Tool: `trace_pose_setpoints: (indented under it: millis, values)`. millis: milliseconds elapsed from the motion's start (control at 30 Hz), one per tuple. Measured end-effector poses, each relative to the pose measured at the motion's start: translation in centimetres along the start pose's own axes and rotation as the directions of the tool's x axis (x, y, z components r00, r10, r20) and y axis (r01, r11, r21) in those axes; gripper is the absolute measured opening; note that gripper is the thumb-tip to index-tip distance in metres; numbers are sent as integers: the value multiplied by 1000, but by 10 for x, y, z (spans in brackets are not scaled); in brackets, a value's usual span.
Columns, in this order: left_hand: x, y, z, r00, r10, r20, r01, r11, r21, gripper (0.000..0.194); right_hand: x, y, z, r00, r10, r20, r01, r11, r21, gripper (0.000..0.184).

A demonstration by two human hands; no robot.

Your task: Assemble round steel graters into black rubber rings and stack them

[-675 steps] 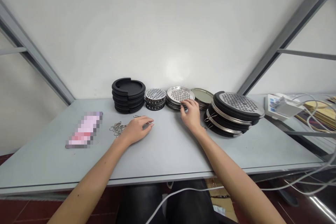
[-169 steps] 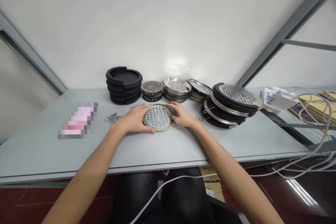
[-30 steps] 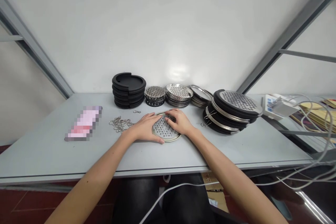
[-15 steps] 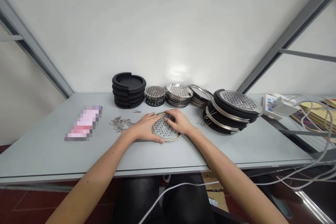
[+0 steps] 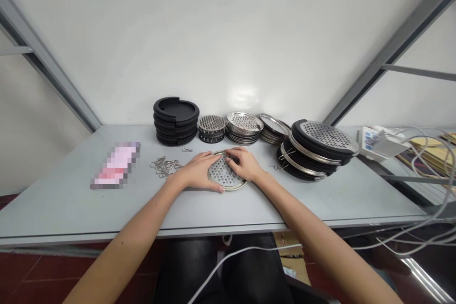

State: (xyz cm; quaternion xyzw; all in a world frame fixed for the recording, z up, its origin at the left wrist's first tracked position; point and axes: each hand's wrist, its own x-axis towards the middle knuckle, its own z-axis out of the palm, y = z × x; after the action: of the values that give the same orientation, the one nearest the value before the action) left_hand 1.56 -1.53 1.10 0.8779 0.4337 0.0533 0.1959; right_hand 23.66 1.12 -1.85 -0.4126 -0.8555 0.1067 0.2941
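On the pale grey surface, a person's left hand and right hand both rest on a round perforated metal disc with a gold-coloured rim. The disc lies flat, near the front edge and about at the middle of the surface. The left fingers are a little apart and lie over the disc's left side, and the thumb touches the rim at the front. The right fingers stay close together and curl over the disc's far side, so the two hands nearly meet. Just left of the hands is a small heap of wire clips. Behind the disc stand a stack of black rubber rings, smaller stacks of perforated discs, and a large pile of black-and-steel discs. Far left lies a pink packet, but its print is too blurred to read, and no other writing can be read.
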Motion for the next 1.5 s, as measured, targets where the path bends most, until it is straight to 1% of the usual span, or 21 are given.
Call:
trace_pose_setpoints:
  millis: [267, 433, 633, 733, 833, 967, 1233, 1367, 1500]
  values:
    - [0, -2, 2, 999, 2, -33, -1, 1000, 13, 116, 0, -5, -2, 999, 35, 26, -33, 997, -76, 33]
    - [1, -2, 2, 999, -1, -40, 1, 1000, 16, 119, 0, -7, -4, 999, 33, 29, -28, 990, -138, 32]
    - [0, 1, -1, 999, -9, -41, 9, 1000, -16, 116, 0, -8, -5, 999, 27, 32, -21, 982, -190, 33]
    - [0, 1, -1, 998, -23, -50, 22, 999, -31, 121, 0, -10, -4, 999, 36, 29, -29, 977, -210, 33]
    - [1, -1, 2, 997, -31, -66, 27, 998, -57, 130, 0, -11, -5, 999, 38, 29, -31, 975, -220, 33]
    - [1, -3, 4, 997, -26, -69, 20, 997, -77, 135, 1, -12, -7, 999, 21, 39, -12, 976, -218, 33]
    - [2, -5, 6, 997, -31, -68, 26, 997, -75, 131, 0, -13, -9, 998, -27, 57, 39, 976, -215, 37]
    - [3, -7, 7, 998, -21, -66, 16, 997, -76, 131, 0, -12, -9, 998, -33, 56, 45, 972, -230, 39]
    - [3, -8, 7, 997, -34, -66, 29, 996, -81, 131, 0, -12, -8, 998, -31, 57, 43, 976, -214, 40]
